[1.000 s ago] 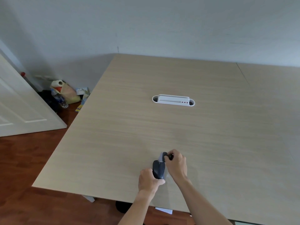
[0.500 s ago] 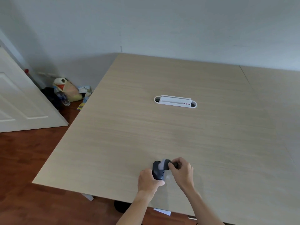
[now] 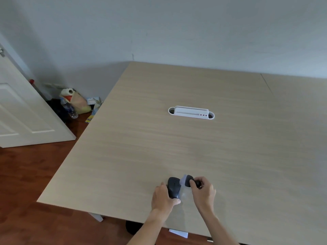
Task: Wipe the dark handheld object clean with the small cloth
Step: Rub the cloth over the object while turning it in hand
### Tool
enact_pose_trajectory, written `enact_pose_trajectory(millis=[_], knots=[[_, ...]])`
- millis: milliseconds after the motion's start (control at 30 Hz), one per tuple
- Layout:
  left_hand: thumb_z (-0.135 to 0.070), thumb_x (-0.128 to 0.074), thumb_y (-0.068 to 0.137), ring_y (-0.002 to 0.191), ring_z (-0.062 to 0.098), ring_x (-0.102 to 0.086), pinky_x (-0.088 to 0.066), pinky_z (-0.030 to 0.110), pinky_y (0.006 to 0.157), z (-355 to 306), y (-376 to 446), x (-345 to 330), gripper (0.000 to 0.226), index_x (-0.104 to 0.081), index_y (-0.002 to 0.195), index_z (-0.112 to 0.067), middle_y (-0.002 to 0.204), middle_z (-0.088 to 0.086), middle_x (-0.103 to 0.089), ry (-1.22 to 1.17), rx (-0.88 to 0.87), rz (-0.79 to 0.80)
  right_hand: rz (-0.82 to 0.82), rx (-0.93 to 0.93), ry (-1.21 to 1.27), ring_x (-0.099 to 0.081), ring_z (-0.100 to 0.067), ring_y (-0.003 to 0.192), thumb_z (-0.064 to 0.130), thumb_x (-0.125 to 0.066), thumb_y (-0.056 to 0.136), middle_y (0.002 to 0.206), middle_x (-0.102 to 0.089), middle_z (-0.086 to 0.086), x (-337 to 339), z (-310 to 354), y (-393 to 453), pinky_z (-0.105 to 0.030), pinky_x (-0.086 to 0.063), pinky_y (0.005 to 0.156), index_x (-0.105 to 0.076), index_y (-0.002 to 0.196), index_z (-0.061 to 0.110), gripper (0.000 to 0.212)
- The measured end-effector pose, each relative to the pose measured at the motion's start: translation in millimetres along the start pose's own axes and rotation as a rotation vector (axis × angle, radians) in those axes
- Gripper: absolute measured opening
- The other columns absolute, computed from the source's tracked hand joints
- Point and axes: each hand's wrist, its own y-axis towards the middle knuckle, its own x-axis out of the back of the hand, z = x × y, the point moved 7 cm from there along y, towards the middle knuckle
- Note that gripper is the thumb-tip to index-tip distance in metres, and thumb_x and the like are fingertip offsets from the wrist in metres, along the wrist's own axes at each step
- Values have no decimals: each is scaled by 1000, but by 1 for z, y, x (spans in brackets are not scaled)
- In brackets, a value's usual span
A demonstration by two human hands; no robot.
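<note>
A dark computer mouse (image 3: 173, 189) rests on the light wooden table (image 3: 177, 149) near its front edge. My left hand (image 3: 163, 197) grips it from the left and behind, thumb along its right side. My right hand (image 3: 203, 190) pinches a small cloth (image 3: 186, 180), dark with a pale lilac side, just right of the mouse's front. The cloth is close beside the mouse; I cannot tell whether they touch.
A white cable-port tray (image 3: 191, 112) is set into the table's middle. The table's left edge drops to a wooden floor. Bags, a paper roll and a bottle (image 3: 74, 103) lie by the wall next to a white door (image 3: 23, 117).
My right hand has drawn the cloth off the top of the mouse to its right side. More of the mouse shows. My left hand keeps its hold.
</note>
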Motion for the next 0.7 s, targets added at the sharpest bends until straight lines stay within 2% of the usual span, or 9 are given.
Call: enact_pose_trajectory(millis=[67, 167, 267, 367, 500, 700], knots=[[-35, -83, 62, 100, 21, -56, -47, 25, 74, -3, 0, 3, 56, -56, 104, -10, 104, 3, -60, 34, -15, -25, 23, 5, 32, -61, -6, 59, 11, -74, 76, 62, -68, 10, -1, 0, 0, -16, -41, 51, -65, 65, 26, 21], [-28, -76, 70, 101, 21, -56, -51, 28, 81, -7, -1, 4, 44, -54, 103, -11, 105, 4, -60, 53, -28, -51, 83, 38, -5, -61, -8, 56, 10, -75, 74, 60, -67, 7, -4, -1, -4, -13, -43, 51, -66, 64, 23, 19], [-26, -76, 71, 101, 23, -58, -52, 29, 81, -9, -2, 4, 45, -52, 106, -11, 106, 5, -61, 85, -32, -50, 35, 8, -55, -62, -5, 60, 14, -75, 78, 61, -67, 9, 0, -5, -3, -15, -41, 52, -65, 67, 27, 20], [-26, -76, 71, 101, 23, -60, -54, 31, 79, -11, -2, 4, 49, -49, 110, -12, 106, 5, -61, 101, -41, -48, -4, 10, -1, -63, -4, 62, 15, -75, 77, 66, -68, 16, 6, -7, -3, -17, -42, 53, -65, 66, 29, 20], [-28, -76, 75, 106, 24, -60, -54, 31, 85, -12, -6, 3, 55, -45, 119, -16, 112, 5, -59, 178, -68, -59, 107, 77, 8, -63, -7, 59, 13, -76, 73, 63, -69, 10, -6, -5, -10, -13, -44, 51, -68, 64, 26, 18], [-22, -74, 75, 98, 25, -63, -56, 33, 79, -14, -6, 3, 54, -45, 120, -16, 110, 7, -60, 182, -80, -31, -42, 6, 51, -64, -3, 65, 17, -76, 79, 64, -69, 13, 1, -6, -5, -11, -44, 56, -67, 72, 28, 16]])
